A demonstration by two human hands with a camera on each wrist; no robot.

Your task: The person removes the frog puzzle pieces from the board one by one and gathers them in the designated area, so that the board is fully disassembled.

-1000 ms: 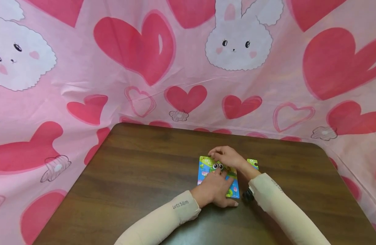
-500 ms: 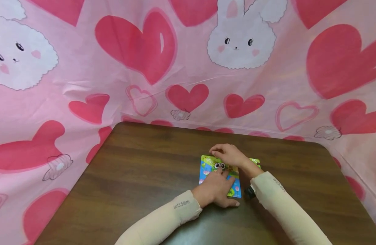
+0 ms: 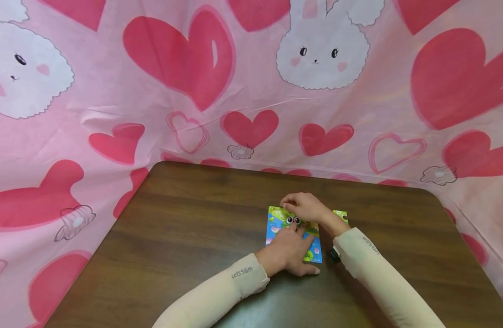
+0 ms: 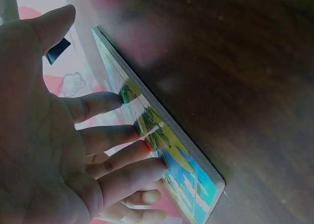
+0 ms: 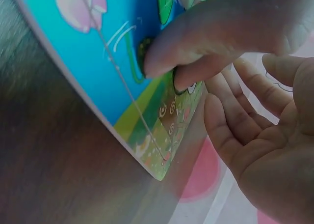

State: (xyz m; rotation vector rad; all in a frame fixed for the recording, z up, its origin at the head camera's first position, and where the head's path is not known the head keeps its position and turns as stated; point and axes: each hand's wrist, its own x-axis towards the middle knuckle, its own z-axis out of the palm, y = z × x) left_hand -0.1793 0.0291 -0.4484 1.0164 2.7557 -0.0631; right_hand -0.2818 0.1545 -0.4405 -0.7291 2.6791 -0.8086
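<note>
A flat picture board (image 3: 315,249) with a cartoon frog, big round eyes and pink flowers lies on the brown table; thin seam lines cross its face like a jigsaw puzzle. My left hand (image 3: 289,250) reaches over its lower left part, fingertips pressing on the picture and thumb off to the side. At the far edge is my right hand (image 3: 306,207), fingers loosely bent close to the board's top. In the right wrist view the palm of the right hand (image 5: 265,145) faces the camera, with nothing visible in it. The left fingers (image 5: 196,37) cover part of the frog.
A notched green piece (image 3: 340,214) lies right of the board, partly hidden behind the right forearm. The table (image 3: 185,237) runs back to a pink cloth (image 3: 251,91) printed with hearts and rabbits. A small black object (image 3: 333,256) sits beneath the right cuff.
</note>
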